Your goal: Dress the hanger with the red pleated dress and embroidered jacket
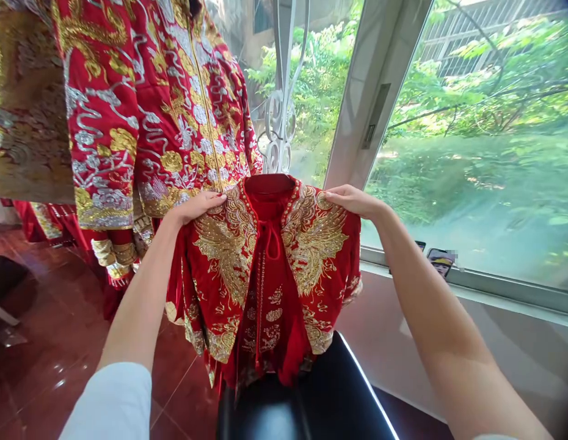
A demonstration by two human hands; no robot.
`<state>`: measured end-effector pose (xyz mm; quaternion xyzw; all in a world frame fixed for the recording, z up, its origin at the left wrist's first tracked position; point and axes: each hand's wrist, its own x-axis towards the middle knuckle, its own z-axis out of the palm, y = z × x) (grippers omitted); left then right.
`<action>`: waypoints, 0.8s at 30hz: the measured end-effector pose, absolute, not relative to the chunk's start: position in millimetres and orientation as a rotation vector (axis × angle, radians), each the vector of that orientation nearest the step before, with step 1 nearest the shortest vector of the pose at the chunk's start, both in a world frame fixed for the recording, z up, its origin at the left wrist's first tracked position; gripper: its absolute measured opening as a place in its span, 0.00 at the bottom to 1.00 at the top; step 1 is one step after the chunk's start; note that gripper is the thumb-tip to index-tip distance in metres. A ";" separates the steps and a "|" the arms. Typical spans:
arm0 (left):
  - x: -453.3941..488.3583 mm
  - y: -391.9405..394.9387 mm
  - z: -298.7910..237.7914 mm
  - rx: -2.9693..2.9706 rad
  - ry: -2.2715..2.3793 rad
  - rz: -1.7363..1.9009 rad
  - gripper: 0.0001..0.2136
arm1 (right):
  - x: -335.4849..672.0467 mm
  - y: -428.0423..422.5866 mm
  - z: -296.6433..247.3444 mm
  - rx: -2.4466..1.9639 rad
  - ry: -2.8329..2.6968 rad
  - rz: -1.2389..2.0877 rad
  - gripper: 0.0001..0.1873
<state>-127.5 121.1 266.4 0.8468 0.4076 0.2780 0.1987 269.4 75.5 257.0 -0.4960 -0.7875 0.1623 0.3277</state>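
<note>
A red jacket (pixel 265 275) with gold and silver embroidery hangs in front of me, held up by its shoulders. My left hand (pixel 199 205) pinches the left shoulder, its fingers closed on the cloth. My right hand (pixel 352 200) grips the right shoulder the same way. The jacket's hem drapes down onto a black seat (pixel 320 403) below it.
A larger red embroidered robe (pixel 146 104) hangs at the upper left, with a gold garment (pixel 27 110) beside it. A window (pixel 476 134) with white frame and ornate grille (pixel 281 110) fills the right. Two phones (pixel 442 261) lie on the sill. The floor (pixel 50 342) is glossy red tile.
</note>
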 end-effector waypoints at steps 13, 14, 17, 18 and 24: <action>-96.2 121.4 245.1 2.291 1.211 1.942 0.26 | 234.4 65.8 247.9 -1.124 -1.575 -0.356 0.17; -96.6 121.3 246.8 2.278 1.195 1.976 0.25 | 233.3 65.0 248.0 -1.101 -1.563 -0.406 0.16; -97.5 103.8 231.2 2.307 1.308 2.116 0.19 | 215.6 46.3 221.8 -1.086 -1.411 -0.676 0.13; -95.7 92.8 216.3 2.320 1.368 2.220 0.17 | 203.3 35.9 202.4 -1.081 -1.314 -0.786 0.13; -55.6 36.4 59.6 2.567 1.835 2.049 0.25 | 117.0 1.3 33.3 -1.370 -1.363 -1.012 0.33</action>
